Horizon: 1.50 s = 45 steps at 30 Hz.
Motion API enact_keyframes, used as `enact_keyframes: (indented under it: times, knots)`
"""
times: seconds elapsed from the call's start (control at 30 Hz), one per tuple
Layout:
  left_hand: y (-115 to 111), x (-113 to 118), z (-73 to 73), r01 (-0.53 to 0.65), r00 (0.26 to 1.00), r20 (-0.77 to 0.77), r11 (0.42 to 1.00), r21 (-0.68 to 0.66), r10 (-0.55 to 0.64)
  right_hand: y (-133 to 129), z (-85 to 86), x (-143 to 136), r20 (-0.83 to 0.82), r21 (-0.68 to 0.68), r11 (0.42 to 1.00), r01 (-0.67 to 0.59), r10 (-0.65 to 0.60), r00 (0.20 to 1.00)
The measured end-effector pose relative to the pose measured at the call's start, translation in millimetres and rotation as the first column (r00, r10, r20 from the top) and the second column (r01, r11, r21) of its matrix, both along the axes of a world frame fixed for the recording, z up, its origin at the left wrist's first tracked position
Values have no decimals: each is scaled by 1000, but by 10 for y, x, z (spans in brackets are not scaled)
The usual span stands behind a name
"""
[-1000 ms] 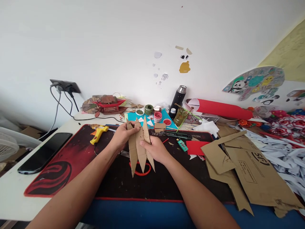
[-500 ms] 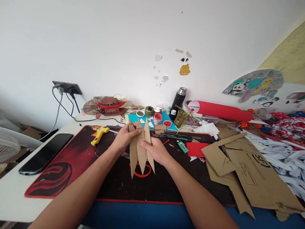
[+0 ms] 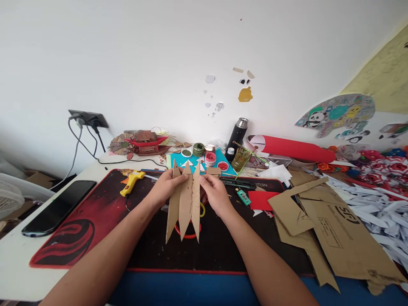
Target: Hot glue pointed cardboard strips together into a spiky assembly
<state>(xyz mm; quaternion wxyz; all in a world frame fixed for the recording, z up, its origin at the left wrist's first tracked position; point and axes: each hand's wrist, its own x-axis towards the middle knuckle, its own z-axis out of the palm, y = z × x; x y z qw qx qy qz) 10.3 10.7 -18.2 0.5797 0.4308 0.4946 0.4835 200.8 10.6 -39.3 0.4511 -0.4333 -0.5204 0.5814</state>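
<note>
Three long pointed cardboard strips point(image 3: 185, 204) are fanned out side by side above the black and red desk mat point(image 3: 95, 212). My left hand point(image 3: 165, 187) grips them near their upper ends. My right hand point(image 3: 216, 193) holds the right edge of the rightmost strip at about the same height. The strips' lower points hang over scissors with red handles point(image 3: 188, 231) that lie on the mat.
A yellow glue gun point(image 3: 130, 180) and a black phone point(image 3: 57, 206) lie to the left. Paint pots point(image 3: 210, 157), a black flask point(image 3: 237, 134) and a red paper roll point(image 3: 296, 148) stand at the back. Cardboard offcuts point(image 3: 334, 229) and a green lighter point(image 3: 244, 196) lie to the right.
My right hand has slid up from the strips' middle to their upper right edge. The strips have swung a little left and hang lower.
</note>
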Motion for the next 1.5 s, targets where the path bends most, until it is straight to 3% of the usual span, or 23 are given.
enact_keyframes:
  times: [0.3, 0.57, 0.97, 1.5]
  knots:
    - [-35, 11, 36, 59, 994, -92, 998, -12, -60, 27, -9, 22, -85, -9, 1000, -2, 1, 996]
    - [-26, -18, -15, 96, 942, -330, 991, 95, -60, 28, -21, 29, -137, -107, 992, -69, 54, 989]
    - [-77, 53, 54, 140, 939, -329, 984, 113, -96, -28, 34, 15, -203, -200, 963, -180, 139, 969]
    - [-78, 63, -7, 30, 950, -312, 984, 174, 27, 19, 23, 31, -247, -195, 975, -108, 58, 967]
